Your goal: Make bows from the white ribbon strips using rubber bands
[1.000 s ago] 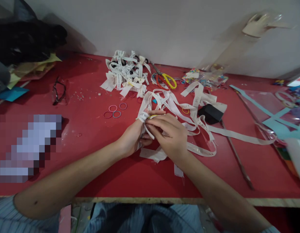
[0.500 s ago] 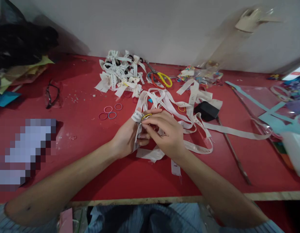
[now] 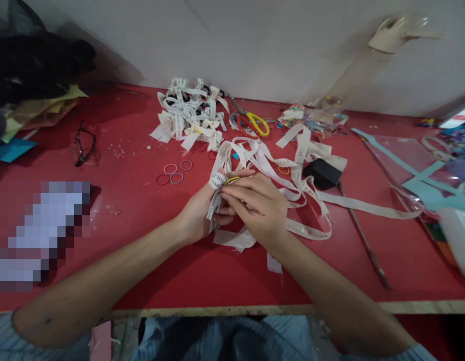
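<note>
My left hand (image 3: 196, 213) is closed on a white printed ribbon (image 3: 214, 204), which loops around its thumb and hangs down over the palm. Close against it, my right hand (image 3: 264, 208) pinches a yellow elastic band (image 3: 232, 180) at the gathered part of the ribbon. The fingertips of both hands meet there and partly hide the ribbon. More loose ribbon (image 3: 303, 230) lies in loops behind and to the right of the hands.
Ribbon bows (image 3: 196, 113) are piled at the back, beside yellow-and-red scissors (image 3: 258, 125). Small elastic bands (image 3: 170, 169) lie left of the hands. Eyeglasses (image 3: 85, 145) rest farther left. A black object (image 3: 322, 173) and a thin rod (image 3: 363, 235) are at right.
The whole view has shifted slightly. The hanging ribbon end at my left palm has turned so more of its print shows. Both hands keep their hold.
</note>
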The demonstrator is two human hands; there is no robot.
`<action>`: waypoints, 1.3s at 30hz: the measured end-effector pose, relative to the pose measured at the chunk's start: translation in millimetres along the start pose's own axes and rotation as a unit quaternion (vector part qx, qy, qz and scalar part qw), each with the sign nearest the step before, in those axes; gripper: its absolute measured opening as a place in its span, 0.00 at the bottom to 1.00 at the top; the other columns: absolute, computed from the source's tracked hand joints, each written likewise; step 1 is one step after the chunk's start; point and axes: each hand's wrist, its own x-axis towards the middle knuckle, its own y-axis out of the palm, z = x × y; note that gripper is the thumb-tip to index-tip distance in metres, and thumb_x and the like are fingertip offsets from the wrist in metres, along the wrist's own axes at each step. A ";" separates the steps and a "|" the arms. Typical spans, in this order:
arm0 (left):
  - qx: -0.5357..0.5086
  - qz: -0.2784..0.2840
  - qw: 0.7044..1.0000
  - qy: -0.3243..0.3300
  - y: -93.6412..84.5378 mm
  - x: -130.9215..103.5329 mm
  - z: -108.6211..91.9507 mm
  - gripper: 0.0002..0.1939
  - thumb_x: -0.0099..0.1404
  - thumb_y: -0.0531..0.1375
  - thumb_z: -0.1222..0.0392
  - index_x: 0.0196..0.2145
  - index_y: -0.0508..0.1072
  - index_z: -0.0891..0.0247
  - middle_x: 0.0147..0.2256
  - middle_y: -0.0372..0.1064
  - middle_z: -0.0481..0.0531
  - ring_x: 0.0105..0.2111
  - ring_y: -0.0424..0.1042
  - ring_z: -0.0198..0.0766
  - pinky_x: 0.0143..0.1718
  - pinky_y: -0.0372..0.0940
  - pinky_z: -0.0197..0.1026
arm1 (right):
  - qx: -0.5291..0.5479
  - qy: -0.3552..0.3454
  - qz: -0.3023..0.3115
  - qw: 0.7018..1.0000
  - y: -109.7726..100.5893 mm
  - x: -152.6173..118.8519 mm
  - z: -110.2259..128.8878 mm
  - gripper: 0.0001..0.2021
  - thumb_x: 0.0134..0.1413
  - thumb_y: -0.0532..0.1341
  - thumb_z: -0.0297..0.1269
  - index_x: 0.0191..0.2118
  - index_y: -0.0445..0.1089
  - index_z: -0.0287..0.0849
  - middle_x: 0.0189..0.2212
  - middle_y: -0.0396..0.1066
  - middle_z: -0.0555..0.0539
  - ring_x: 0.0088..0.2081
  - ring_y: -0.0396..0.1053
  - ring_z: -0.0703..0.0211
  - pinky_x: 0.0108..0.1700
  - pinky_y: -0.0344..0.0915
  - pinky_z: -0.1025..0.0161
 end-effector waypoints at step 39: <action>0.161 -0.028 0.981 0.108 3.7 -3.2 6.8 0.20 0.61 0.61 0.44 0.46 0.72 0.59 0.19 0.54 0.41 0.16 0.49 0.26 0.16 0.46 0.28 | -0.020 0.060 0.089 0.994 2.3 -1.9 -8.8 0.06 0.57 0.60 0.29 0.33 0.72 0.46 0.31 0.75 0.51 0.36 0.72 0.58 0.39 0.68 0.60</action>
